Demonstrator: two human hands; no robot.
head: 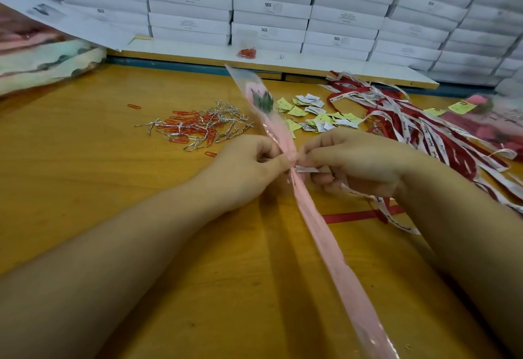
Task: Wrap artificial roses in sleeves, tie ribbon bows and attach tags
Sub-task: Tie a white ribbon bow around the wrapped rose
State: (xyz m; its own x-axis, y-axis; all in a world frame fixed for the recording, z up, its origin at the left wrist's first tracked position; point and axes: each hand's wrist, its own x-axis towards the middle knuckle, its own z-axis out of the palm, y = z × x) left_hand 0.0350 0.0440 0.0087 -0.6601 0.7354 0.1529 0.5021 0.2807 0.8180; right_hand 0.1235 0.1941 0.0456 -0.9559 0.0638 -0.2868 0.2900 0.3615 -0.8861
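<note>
Clips (189, 128) and silver twist ties (226, 112) lie far left. My left hand (249, 166) pinches the gathered neck of the sleeved rose (319, 231), which lies on the table (85, 174) with its long axis running from the far bloom toward me and rightward. My right hand (353, 166) meets the same neck, fingers curled round a white ribbon (382, 207) trailing right toward the ribbon pile (424, 132). I judge the tie must cross that axis, both hands equally near.

A yellow-orange wooden table (85, 189) carries a heap of red paper clips (186, 125) tangled with silver twist ties (226, 112) left of centre, scattered yellow and white tags (314, 112) further right, and red and white ribbons (424, 129) sprawled along the right side.
</note>
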